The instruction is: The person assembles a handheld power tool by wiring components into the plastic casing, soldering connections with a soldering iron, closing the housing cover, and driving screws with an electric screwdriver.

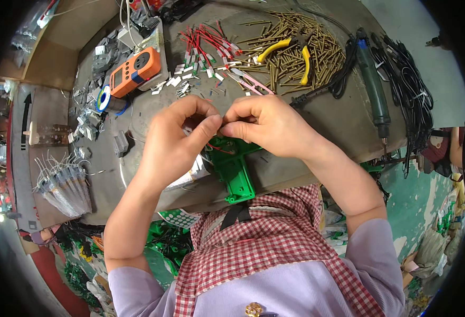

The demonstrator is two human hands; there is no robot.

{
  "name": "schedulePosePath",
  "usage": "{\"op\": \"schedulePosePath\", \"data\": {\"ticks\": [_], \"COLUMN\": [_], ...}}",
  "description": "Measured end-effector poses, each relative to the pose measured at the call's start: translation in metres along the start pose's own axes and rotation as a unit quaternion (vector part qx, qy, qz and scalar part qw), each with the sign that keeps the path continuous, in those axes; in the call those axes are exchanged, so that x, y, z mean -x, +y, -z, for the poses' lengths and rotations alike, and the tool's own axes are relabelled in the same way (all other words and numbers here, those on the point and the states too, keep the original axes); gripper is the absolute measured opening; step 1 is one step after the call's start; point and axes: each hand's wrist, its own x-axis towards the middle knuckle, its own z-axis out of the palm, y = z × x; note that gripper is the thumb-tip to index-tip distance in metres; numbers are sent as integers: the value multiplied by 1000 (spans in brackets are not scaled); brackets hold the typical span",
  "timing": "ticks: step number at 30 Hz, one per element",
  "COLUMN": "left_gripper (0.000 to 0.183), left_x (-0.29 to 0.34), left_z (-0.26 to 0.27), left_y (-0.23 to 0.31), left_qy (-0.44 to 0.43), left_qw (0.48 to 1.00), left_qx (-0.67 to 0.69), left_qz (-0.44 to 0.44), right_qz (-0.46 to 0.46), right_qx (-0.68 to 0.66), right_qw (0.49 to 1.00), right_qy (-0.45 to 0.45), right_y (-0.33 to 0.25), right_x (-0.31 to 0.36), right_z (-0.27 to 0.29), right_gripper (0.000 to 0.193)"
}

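Note:
On the grey work table lies a green plastic housing (237, 177), its long end toward me. Above its far end my left hand (182, 134) and my right hand (261, 124) meet, thumbs and forefingers pinched close together. What the fingertips hold is too small and too covered to make out. A thin red wire (221, 150) shows at the housing just under them. Part of a pale, shiny item (193, 173) shows beneath my left wrist, beside the housing.
Beyond my hands lie red wires with white connectors (206, 50), pink tweezers (252, 82), yellow-handled pliers (274, 50) and a heap of brass-coloured screws (317, 50). An orange meter (135, 71) and solder spool (111, 100) stand left. Right are an electric screwdriver (373, 84) and black cables (409, 95).

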Motion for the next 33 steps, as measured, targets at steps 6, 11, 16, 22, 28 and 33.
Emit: {"op": "schedulePosePath", "data": {"ticks": [6, 11, 16, 22, 28, 33], "left_gripper": [13, 31, 26, 15, 13, 17], "left_x": [-4, -13, -11, -7, -17, -13], "left_z": [14, 9, 13, -1, 9, 11], "left_y": [-17, -11, -9, -4, -14, -8], "left_qy": [56, 52, 54, 101, -29, 39], "left_qw": [995, 901, 835, 909, 999, 912], "left_qx": [45, -243, -348, -277, -29, -262], "left_qz": [-66, -356, -423, -294, -23, -313], "right_qz": [-9, 1, -7, 94, 175, 67], "right_qx": [-13, -4, -49, 104, 148, -11], "right_qw": [1000, 1000, 998, 983, 958, 994], "right_qy": [-1, -14, -48, 117, 171, 90], "right_y": [1, 0, 0, 1, 3, 3], "right_x": [-4, -7, -5, 3, 5, 5], "right_z": [2, 5, 6, -12, -16, -7], "right_gripper": [19, 20, 18, 11, 9, 11]}}
